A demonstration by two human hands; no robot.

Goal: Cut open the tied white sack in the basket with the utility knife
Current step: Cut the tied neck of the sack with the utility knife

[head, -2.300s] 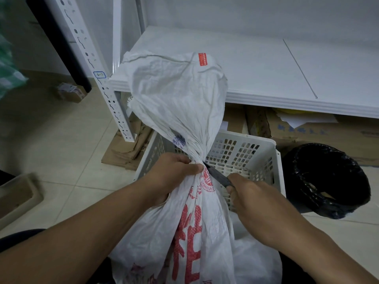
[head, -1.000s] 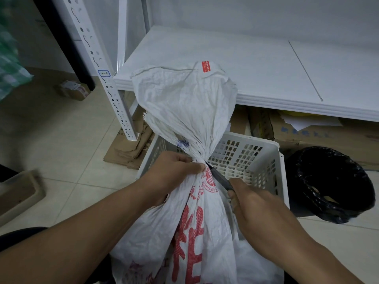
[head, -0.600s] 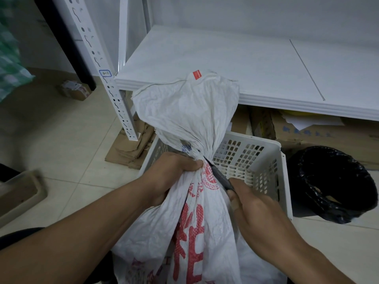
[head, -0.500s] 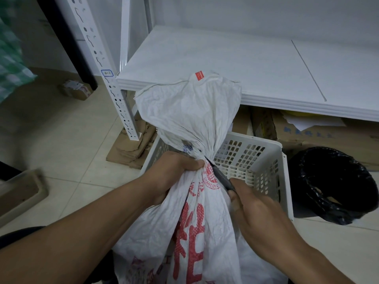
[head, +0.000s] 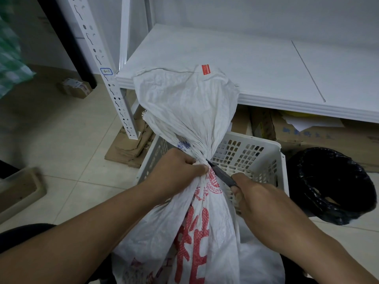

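A white woven sack with red print stands in a white perforated basket, its neck bunched tight at mid-frame and its top flaring above. My left hand is clenched around the neck from the left. My right hand grips the dark utility knife, whose tip touches the neck from the right, just beside my left fingers. The tie itself is hidden in the folds.
A white metal shelf with a slotted upright stands behind the basket. Flattened cardboard lies under it. A bin lined with a black bag sits to the right. A beige tray lies on the tiled floor at left.
The sack's flared top has sunk lower and leaned slightly right. Both hands stay at the neck, the knife tip still pressed against it.
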